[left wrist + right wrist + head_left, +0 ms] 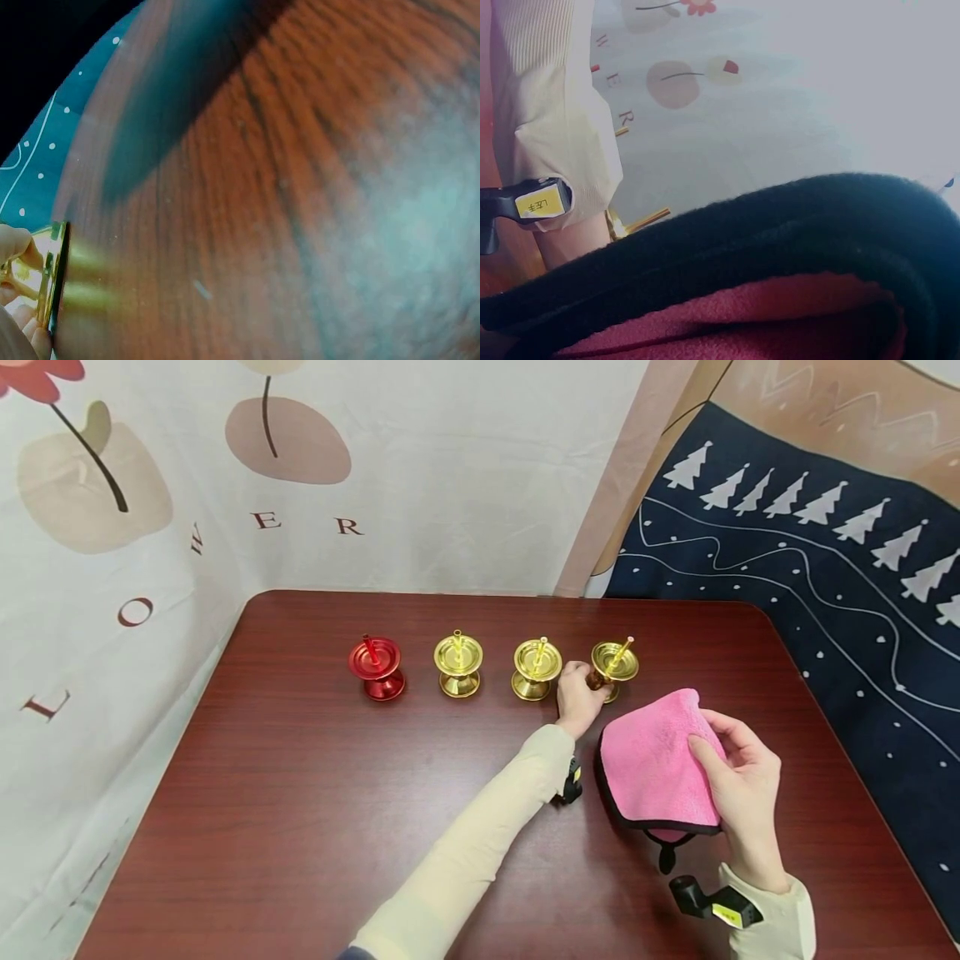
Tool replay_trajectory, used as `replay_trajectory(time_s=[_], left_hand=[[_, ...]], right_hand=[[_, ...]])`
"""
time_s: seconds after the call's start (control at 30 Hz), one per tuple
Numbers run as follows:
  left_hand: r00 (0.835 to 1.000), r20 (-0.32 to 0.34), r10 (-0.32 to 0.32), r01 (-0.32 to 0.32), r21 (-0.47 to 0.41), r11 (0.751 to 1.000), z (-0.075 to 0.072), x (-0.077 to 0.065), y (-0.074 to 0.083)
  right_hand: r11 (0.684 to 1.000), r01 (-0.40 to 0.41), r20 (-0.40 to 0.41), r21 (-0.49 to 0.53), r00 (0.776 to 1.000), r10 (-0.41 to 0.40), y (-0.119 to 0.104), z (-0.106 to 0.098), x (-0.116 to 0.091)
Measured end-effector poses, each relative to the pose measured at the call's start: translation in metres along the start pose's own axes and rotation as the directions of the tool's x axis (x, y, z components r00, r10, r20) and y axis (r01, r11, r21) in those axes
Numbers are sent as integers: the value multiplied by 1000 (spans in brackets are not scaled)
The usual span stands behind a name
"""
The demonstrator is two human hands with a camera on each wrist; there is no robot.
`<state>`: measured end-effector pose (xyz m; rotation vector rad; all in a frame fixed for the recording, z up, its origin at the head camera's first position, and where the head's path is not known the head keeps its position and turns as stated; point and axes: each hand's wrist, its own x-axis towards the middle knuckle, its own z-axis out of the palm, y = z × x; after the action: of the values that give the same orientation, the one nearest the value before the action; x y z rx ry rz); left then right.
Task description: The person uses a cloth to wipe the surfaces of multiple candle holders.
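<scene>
Four small metal candle holders, each a dish on a footed stem with a thin upright rod, stand in a row. Leftmost is a red candle holder [383, 686]; to its right come a gold candle holder [459, 685] and another gold one [532, 687]. My left hand [581, 695] grips the rightmost gold candle holder [625, 670] at its stem, below the dish. In the left wrist view, only fingers [13, 244] and part of that gold holder show at the lower left edge. My right hand [745, 781] pinches a pink cloth [656, 760] with black edging, thumb on top.
The dark red wooden table [300, 827] has its far edge just behind the row. A white curtain [465, 485] hangs behind it, and a navy cloth with white trees [750, 543] lies along the right. A black loop dangles from the pink cloth.
</scene>
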<state>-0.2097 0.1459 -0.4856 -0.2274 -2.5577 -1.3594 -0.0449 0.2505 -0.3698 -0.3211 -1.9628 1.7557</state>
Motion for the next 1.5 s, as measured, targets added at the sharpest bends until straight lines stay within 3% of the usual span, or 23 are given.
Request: replay_trajectory(time_s=[0.43, 0.67, 0.87, 1.13, 1.3, 1.5], left_hand=[[999, 32, -23, 21, 51, 998, -1, 3, -7], [997, 75, -27, 31, -54, 998, -7, -5, -9], [996, 86, 11, -3, -88, 996, -21, -19, -8], [989, 136, -64, 80, -117, 990, -50, -37, -12], [991, 106, -80, 93, -120, 988, -65, -40, -19], [999, 7, -41, 42, -158, 987, -78, -40, -28]], right_hand=[[1000, 21, 8, -6, 1000, -21, 0, 3, 2], [1000, 20, 16, 0, 1000, -20, 1, 4, 2], [1000, 19, 19, 21, 1000, -19, 2, 5, 4], [991, 90, 24, 99, 995, -92, 4, 8, 8], [989, 89, 32, 121, 995, -94, 3, 10, 9], [992, 78, 31, 98, 996, -81, 3, 12, 9]])
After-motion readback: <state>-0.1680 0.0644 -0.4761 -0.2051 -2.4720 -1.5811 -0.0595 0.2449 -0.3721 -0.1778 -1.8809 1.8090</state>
